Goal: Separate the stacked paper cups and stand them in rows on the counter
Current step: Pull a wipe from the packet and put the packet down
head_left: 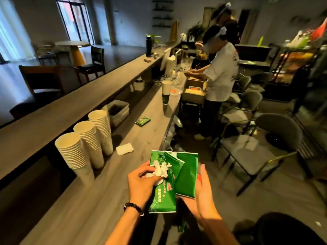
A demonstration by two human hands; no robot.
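Three tall stacks of cream paper cups (83,147) lean on the wooden counter (99,200) at the left, in a line running away from me. A further short stack of cups (166,92) stands far down the counter. My left hand (141,184) grips a green packet (164,188) together with a crumpled white tissue (161,169). Beside it, my right hand (200,193) holds a second green packet (186,174) from beneath. Both hands hover over the counter's right edge, well clear of the cup stacks.
A folded white napkin (124,149) and a small green packet (143,121) lie on the counter. A grey bin (118,110) sits against the raised bar. A person (219,76) works farther along. Chairs (261,152) stand to the right.
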